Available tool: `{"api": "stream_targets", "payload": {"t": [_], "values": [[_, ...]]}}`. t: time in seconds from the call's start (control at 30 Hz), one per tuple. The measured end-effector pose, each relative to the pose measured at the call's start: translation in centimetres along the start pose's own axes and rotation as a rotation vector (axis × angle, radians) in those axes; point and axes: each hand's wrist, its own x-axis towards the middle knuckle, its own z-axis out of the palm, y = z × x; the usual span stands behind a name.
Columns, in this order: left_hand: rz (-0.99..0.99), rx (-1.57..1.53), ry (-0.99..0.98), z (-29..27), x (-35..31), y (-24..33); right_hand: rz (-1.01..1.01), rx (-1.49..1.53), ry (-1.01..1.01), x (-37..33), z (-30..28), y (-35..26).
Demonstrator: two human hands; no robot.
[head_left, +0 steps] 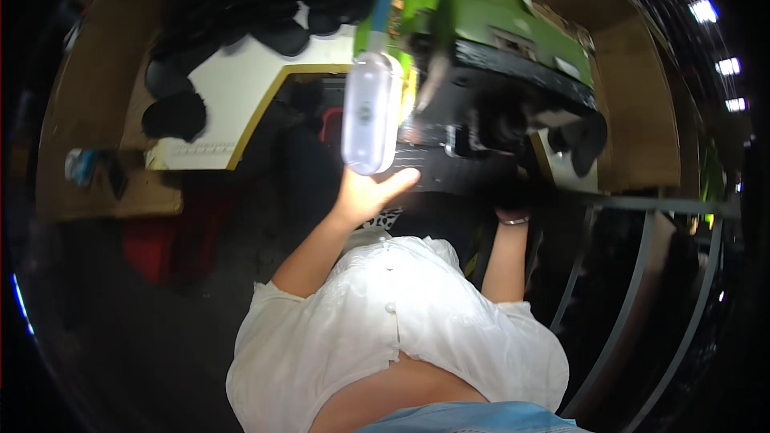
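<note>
My left hand point(365, 195) is at the near edge of a dark work surface point(429, 162), its thumb stretched out to the right. A white oblong lamp point(370, 116) covers its other fingers, and I see nothing held in it. My right hand point(513, 214), with a band at the wrist, reaches into deep shadow beneath the front of a green machine point(489, 0). Its fingers are hidden, so I cannot make out what they touch. Dark, blurred machine parts point(497, 124) sit just beyond it.
Rounded black pieces point(175, 116) lie heaped on a white tabletop point(233, 88) at the left; another black piece point(589, 143) hangs at the right. Cardboard point(642, 96) walls both sides. A red object point(148, 248) stands low at left, grey metal bars point(634, 289) at right.
</note>
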Motion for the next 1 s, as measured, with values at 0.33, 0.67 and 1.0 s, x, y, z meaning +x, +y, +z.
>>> {"api": "stream_targets", "payload": {"t": [0.33, 0.67, 1.0], "values": [[-0.018, -0.071, 0.000, -8.3, -2.2, -3.4, 0.096, -0.285, -0.222, 1.8, 7.6, 0.0], [-0.011, 0.287, -0.100, -2.2, -1.1, -2.0, -0.153, -0.402, -0.366, 4.8, 11.9, 0.6], [-0.033, -0.355, 0.040, 0.9, -0.5, -1.2, 0.482, -0.665, -0.655, 1.2, 3.3, 0.5]]}}
